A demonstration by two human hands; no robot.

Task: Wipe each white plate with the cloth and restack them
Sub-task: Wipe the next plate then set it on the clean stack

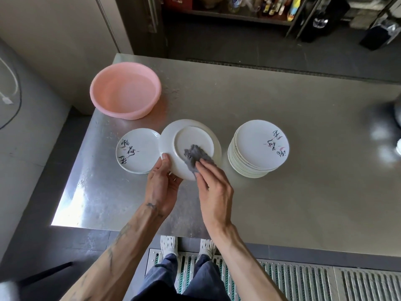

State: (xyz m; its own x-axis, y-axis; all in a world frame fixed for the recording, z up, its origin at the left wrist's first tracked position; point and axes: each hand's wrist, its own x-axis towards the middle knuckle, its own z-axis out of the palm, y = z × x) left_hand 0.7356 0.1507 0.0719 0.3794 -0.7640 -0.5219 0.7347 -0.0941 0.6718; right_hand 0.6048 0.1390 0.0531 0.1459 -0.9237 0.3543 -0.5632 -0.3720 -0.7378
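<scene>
My left hand point(161, 183) grips the near edge of a white plate point(191, 135), thumb on its rim, holding it above the steel table with its underside facing me. My right hand point(213, 181) presses a grey cloth point(195, 156) against that underside with straight fingers. To the left lies a short stack of white plates point(137, 152) with black calligraphy on the top one. To the right stands a tall stack of the same plates point(258, 148), face up.
A pink plastic basin point(125, 91) sits at the table's point(282, 203) far left corner. A blurred shiny object point(388, 127) is at the right edge. A wall and a steel cabinet stand to the left; a floor grate runs under my feet.
</scene>
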